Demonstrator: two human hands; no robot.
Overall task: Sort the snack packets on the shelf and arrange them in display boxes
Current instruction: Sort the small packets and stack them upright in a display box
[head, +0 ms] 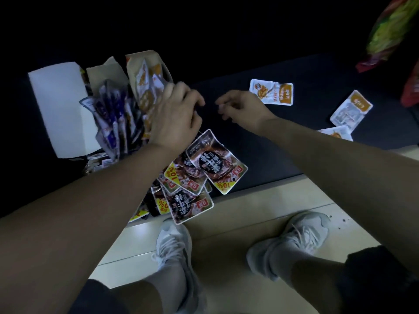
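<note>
Shelf [294,141]: flat matte black top, front edge running diagonally, far part lost in darkness. Floor [226,241]: pale beige tiles with visible joints, a few dark specks [340,219] at right. Lighting: dim, brightest on the floor.

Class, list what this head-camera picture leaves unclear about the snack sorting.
Head view, left hand: motion blur hides whether its grip holds a packet.
Head view, brown cardboard display box: lower part behind that hand.
Head view, white-and-orange foil packet: mostly under the right forearm.
Head view, green-and-red bag: cut off at the corner.
</note>
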